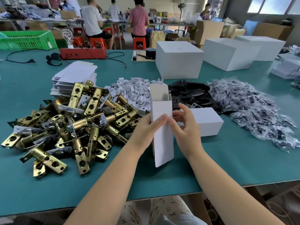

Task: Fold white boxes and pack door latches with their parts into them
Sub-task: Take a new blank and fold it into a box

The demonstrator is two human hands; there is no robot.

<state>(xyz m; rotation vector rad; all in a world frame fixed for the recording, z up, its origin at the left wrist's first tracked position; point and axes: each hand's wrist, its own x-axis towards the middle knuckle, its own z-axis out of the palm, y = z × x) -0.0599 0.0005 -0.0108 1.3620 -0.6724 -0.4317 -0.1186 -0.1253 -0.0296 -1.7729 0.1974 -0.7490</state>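
Note:
A tall narrow white box (162,111) stands upright in front of me, its top flap open and its lower end near the green table (211,159). My left hand (146,127) grips its left side, thumb across the front. My right hand (185,122) holds the right edge with curled fingers. A heap of brass door latches (68,124) lies to the left. Behind the box lie small white card inserts (134,91), black plates (190,93) and bagged parts (253,109). Flat box blanks (74,77) are stacked behind the latches.
A closed white box (206,122) lies just right of my hands. Large white cartons (178,60) stand at the back, another white carton (227,54) to their right. A red tray (82,53), cables and a green crate (27,39) sit far left. People sit at benches beyond.

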